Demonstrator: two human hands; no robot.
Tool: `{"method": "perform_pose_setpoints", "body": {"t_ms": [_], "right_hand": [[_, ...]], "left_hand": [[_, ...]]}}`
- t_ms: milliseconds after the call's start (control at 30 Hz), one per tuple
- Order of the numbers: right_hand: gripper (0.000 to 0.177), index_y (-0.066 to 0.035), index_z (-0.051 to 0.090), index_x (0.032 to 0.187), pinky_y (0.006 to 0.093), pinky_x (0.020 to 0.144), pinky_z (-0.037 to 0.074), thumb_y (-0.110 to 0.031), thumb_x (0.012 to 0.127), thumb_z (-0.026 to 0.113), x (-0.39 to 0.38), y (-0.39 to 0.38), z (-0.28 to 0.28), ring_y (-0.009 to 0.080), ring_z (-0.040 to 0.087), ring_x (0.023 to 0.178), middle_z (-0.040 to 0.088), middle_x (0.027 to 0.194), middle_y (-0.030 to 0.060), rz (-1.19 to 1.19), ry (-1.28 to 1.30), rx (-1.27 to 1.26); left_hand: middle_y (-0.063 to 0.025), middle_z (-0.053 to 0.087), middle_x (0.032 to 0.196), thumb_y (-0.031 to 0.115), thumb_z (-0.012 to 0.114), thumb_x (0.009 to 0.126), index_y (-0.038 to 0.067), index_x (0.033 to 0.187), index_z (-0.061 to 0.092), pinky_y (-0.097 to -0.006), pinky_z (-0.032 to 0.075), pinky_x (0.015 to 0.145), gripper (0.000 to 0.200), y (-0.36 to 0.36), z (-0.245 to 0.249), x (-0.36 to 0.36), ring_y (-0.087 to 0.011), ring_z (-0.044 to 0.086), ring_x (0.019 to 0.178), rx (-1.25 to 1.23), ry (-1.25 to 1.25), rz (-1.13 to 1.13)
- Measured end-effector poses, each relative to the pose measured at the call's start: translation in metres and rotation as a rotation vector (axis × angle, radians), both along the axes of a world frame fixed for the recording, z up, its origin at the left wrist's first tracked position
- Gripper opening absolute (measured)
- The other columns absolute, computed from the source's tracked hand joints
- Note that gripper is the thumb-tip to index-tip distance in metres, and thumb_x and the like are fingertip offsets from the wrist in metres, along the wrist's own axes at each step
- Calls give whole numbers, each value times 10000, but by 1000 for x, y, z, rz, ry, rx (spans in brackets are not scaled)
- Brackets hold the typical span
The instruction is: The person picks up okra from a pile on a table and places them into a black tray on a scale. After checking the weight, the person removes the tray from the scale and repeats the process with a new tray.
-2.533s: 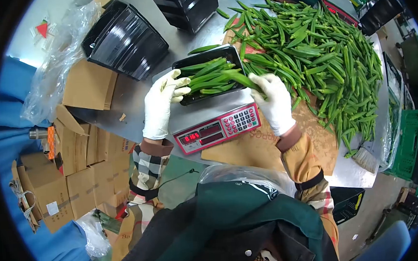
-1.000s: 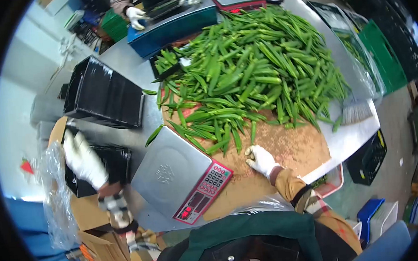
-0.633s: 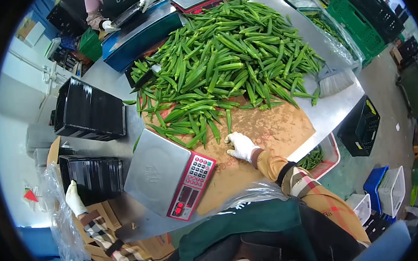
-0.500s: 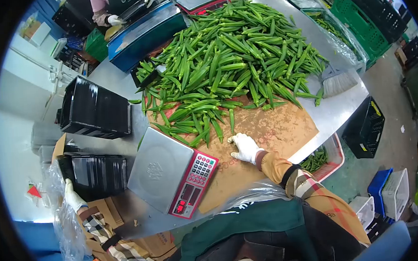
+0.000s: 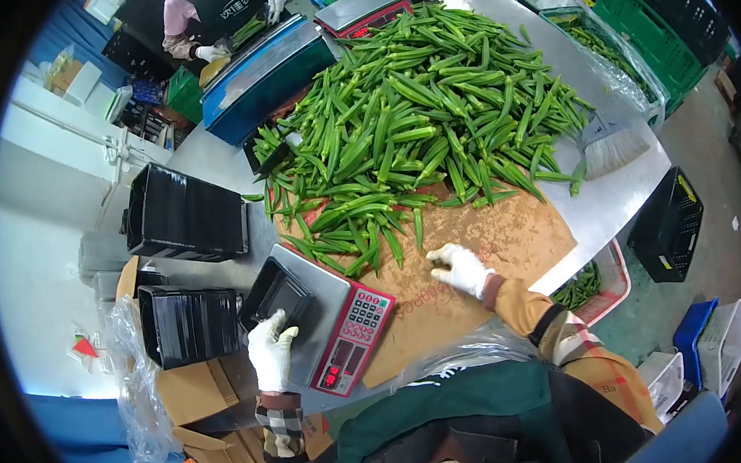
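My left hand, in a white glove, grips the near edge of a black tray over the steel plate of the scale, which has a red keypad side. The tray looks empty. My right hand, also gloved, is over the brown cardboard with its fingers apart and nothing in them. Just beyond it lies the near edge of a large heap of green okra.
Stacks of black trays stand at the left. A brush lies right of the heap. Across the table, a co-worker handles okra beside a blue machine. A pink-rimmed crate sits below the right edge.
My left hand has moved right from the tray stack and brought a black tray over the scale. My right hand stays over the cardboard. The co-worker's hands have shifted, with okra now visible.
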State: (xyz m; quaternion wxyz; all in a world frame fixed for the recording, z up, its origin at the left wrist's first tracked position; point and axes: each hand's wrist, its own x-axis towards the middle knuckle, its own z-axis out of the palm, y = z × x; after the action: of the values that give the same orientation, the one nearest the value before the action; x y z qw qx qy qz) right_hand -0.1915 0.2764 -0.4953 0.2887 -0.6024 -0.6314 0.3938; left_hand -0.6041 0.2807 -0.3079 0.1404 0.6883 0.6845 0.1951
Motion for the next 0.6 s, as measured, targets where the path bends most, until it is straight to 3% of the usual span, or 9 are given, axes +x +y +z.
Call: {"method": "perform_pose_setpoints", "body": {"t_ms": [100,167,233,267,367,467,533,600], "right_hand": [[372,-86,695,1229,424,954,507,-195,874,715,45,20,24,349,634,1079,671,1142,162,-194,54,54],[400,-56,663,1259,420,987,489,-127,869,716,68,48,48,348,624,1100,673,1138,156,-339,-117,274],[451,-67,634,1301,419,1037,450,-122,860,714,91,88,67,358,578,1173,644,1206,157,-447,-203,491],[465,-70,627,1309,421,1039,448,-133,857,716,99,106,83,356,571,1181,637,1221,155,-481,-206,507],[541,-102,586,1356,458,1052,436,-240,855,734,121,161,103,382,543,1213,591,1310,195,-501,-283,606],[741,-179,459,1497,515,1117,386,-356,843,759,134,202,106,447,413,1371,456,1491,237,-380,-470,401],[930,-297,251,1611,596,1168,302,-433,844,759,136,213,101,484,208,1502,298,1612,244,-255,-621,186],[913,-301,238,1615,596,1167,295,-393,862,745,139,208,95,465,211,1507,327,1604,218,-233,-648,230]], "left_hand": [[-164,720,1167,25,818,760,24,1241,702,-380,524,972,495,28,22,38,-299,698,1018,101,-43,-139],[-142,696,1242,15,755,818,27,1295,672,-364,485,1029,484,47,43,94,-271,642,1163,61,-112,-134],[-121,663,1327,39,708,872,32,1358,628,-353,441,1088,493,81,35,145,-242,612,1221,81,-484,-240],[-123,647,1358,44,713,881,30,1365,620,-351,422,1111,492,99,43,175,-239,597,1254,96,-389,-285],[-168,600,1412,146,789,852,17,1415,569,-367,400,1131,619,176,-8,245,-281,553,1306,128,-560,-391],[-218,499,1488,371,820,806,17,1541,386,-436,336,1174,924,236,-35,300,-384,437,1397,205,-152,-501],[-197,479,1504,399,864,714,106,1580,329,-583,276,1174,1059,250,-42,328,-410,380,1433,190,97,-448],[-190,484,1493,403,900,645,215,1579,338,-670,227,1156,1107,240,-36,348,-423,406,1414,137,312,-360]]}}
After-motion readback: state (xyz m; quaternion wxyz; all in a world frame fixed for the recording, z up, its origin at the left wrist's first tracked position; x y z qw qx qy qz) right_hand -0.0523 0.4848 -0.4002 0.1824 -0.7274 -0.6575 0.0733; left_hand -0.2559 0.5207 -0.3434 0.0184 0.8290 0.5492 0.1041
